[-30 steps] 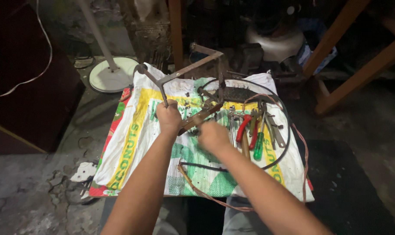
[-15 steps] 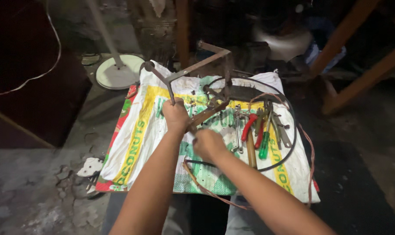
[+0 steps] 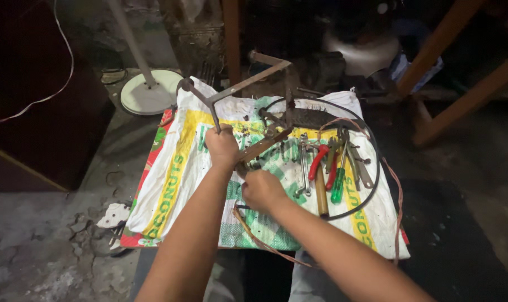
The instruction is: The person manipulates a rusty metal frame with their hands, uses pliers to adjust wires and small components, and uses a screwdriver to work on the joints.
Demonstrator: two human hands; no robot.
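The rusty metal frame (image 3: 248,84) has been raised slightly, gripped by both hands (image 3: 223,146) (image 3: 260,189) over the white, yellow-striped printed sack (image 3: 170,179).

— What sort of place is shown?

— A rough workshop or repair spot is suggested. A printed woven sack (image 3: 170,184) is spread over a cracked concrete floor (image 3: 52,263) as a work mat.

— What else is seen?

— Hand tools are laid out on it: spanners (image 3: 303,162), red-handled pliers (image 3: 319,161), a green-handled screwdriver (image 3: 338,187). A black cable (image 3: 371,184) is looped around them, and bare wooden beams (image 3: 461,100) stand behind.
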